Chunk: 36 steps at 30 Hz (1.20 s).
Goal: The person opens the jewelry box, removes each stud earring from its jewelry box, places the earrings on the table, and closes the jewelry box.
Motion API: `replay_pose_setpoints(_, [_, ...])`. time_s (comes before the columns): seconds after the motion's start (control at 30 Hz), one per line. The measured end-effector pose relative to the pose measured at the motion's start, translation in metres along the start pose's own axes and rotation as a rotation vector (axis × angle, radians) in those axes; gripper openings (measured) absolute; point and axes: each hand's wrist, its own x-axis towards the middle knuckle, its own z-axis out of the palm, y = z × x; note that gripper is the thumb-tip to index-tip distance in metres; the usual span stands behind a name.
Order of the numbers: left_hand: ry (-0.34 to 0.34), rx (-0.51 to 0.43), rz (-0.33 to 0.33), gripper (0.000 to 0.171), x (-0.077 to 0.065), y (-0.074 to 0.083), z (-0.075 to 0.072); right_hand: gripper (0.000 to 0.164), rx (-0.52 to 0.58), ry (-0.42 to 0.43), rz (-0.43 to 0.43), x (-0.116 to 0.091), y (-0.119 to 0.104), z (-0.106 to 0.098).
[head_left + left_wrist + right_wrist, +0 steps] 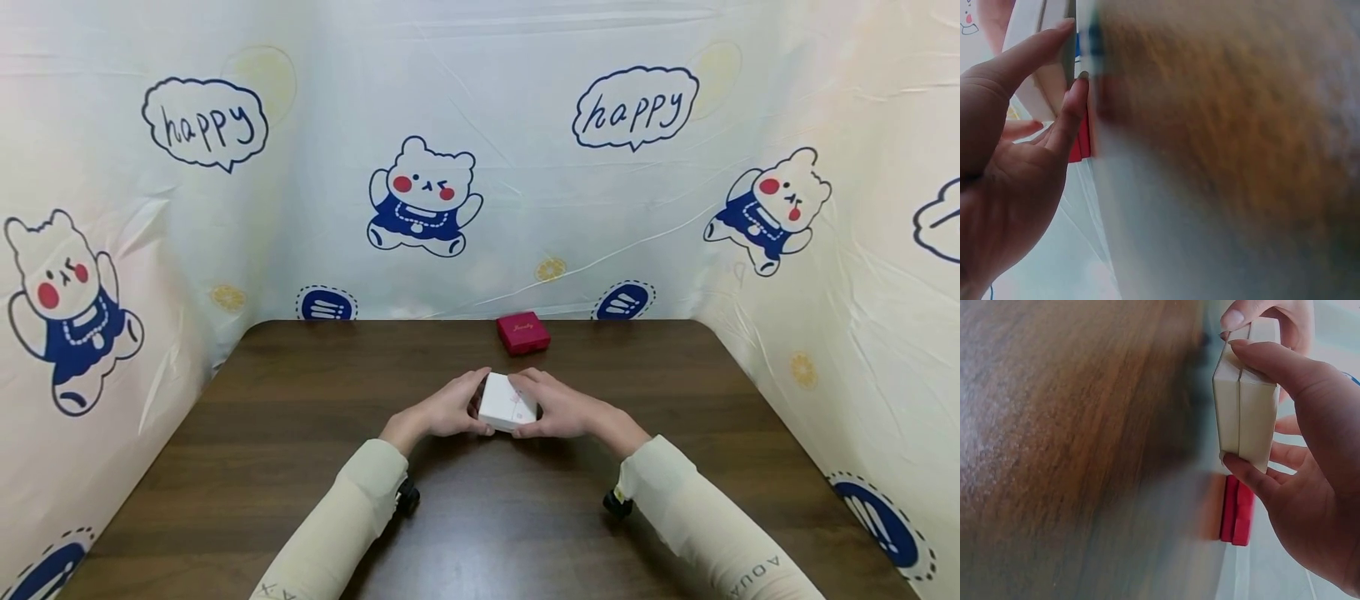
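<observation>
Between both hands sits a small white box [504, 403] with faint print on its lid; a seam runs round its side in the right wrist view. My left hand [453, 406] grips its left side, thumb at the near edge and fingers at the far edge. On the other side my right hand [557, 406] holds it the same way, its thumb [1266, 359] on the near face and a finger [1250, 475] at the far corner. Beyond the hands lies a red box [523, 333] with gold lettering on its lid.
The dark wooden table [300, 500] has its far edge just behind the red box. A pale curtain [525, 208] printed with bears and the word happy surrounds the table at the back and both sides. Dark wrist devices [618, 503] hang under the sleeves.
</observation>
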Motion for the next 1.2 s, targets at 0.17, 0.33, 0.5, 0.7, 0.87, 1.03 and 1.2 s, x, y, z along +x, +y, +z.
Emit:
replay_pose_setpoints(0.17, [0.003,0.02,0.011,0.104,-0.001,-0.001,0.001,0.088,0.001,-0.002,-0.005,0.002,-0.001,0.002])
replay_pose_setpoints(0.33, [-0.014,0.039,0.009,0.106,-0.001,-0.002,-0.001,0.087,-0.011,-0.011,-0.005,0.004,-0.002,0.004])
replay_pose_setpoints(0.5, [-0.031,0.044,-0.005,0.107,-0.003,-0.002,-0.001,0.088,-0.009,-0.03,-0.007,0.005,-0.004,0.004])
replay_pose_setpoints(0.7, [-0.044,0.027,-0.022,0.105,-0.006,0.0,-0.003,0.089,-0.019,-0.034,-0.019,0.007,-0.003,0.008])
replay_pose_setpoints(0.87, [-0.056,0.013,-0.037,0.1,-0.008,0.002,-0.003,0.09,-0.023,-0.042,-0.024,0.008,-0.002,0.01])
replay_pose_setpoints(1.03, [-0.047,0.003,-0.033,0.098,-0.01,0.005,-0.003,0.09,-0.019,-0.049,-0.03,0.007,-0.004,0.01])
replay_pose_setpoints(1.2, [-0.042,-0.025,-0.036,0.1,-0.012,0.006,-0.004,0.091,-0.061,-0.009,-0.066,0.007,-0.005,0.008])
